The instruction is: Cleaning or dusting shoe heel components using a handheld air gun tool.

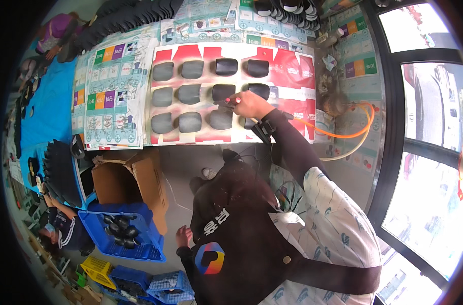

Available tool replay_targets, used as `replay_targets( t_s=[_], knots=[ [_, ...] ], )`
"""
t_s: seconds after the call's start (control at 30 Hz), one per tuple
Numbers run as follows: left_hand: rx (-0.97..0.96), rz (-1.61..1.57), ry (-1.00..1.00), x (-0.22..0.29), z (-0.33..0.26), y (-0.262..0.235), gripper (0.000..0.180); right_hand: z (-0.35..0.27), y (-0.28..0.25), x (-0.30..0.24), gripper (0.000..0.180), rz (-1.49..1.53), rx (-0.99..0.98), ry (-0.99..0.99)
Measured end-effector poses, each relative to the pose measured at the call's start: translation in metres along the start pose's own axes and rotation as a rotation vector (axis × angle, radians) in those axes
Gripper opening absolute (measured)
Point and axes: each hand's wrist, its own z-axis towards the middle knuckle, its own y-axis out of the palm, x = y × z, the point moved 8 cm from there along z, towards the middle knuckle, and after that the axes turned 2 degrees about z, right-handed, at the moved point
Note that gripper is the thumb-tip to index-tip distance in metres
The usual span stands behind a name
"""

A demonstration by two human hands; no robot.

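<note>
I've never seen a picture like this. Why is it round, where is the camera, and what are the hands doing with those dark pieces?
There is no robot: the camera sits on a person's head and looks down through a very wide lens, so edges bend. The right hand reaches forward, holding a small red-tipped tool over rows of dark curved pieces lying on a red and white sheet. An orange hose trails to the right. The left hand hangs low, empty as far as shown, near a blue crate and a cardboard box.

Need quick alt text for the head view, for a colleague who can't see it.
The right hand holds a small red-tipped tool over rows of dark curved pieces laid out on red and white cardboard. The left hand hangs low beside a blue crate; an orange hose runs to the right.
</note>
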Motion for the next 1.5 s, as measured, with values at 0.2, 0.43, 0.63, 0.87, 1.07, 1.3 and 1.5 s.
replay_targets(
  t_s=[0.2, 0.43, 0.63, 0.87, 1.07, 1.3, 1.5],
  knots=[
    [0.108, -0.159, -0.248, 0.064, 0.015, 0.006, 0.036, 0.030, 0.003, 0.019, 0.027, 0.050, -0.058, 0.037],
    [0.137, -0.204, -0.289, 0.088, 0.024, 0.005, 0.036, 0.045, 0.002, 0.035, 0.046, 0.016, -0.246, 0.195],
    [0.087, -0.150, -0.260, 0.078, 0.023, 0.009, 0.035, 0.048, 0.000, 0.042, 0.046, -0.041, -0.279, 0.169],
    [0.061, 0.050, -0.010, 0.101, 0.025, 0.016, 0.033, 0.048, -0.012, 0.043, 0.031, 0.063, -0.205, 0.198],
    [0.069, 0.145, -0.039, 0.113, 0.032, 0.014, 0.030, 0.039, -0.020, 0.049, 0.028, -0.023, -0.185, 0.201],
    [0.132, -0.186, -0.341, 0.112, 0.034, 0.019, 0.036, 0.031, -0.027, 0.051, 0.026, 0.015, -0.166, 0.205],
    [0.115, -0.176, -0.331, 0.110, 0.034, 0.024, 0.040, 0.039, -0.017, 0.060, 0.040, 0.018, -0.224, 0.180]
  ],
)
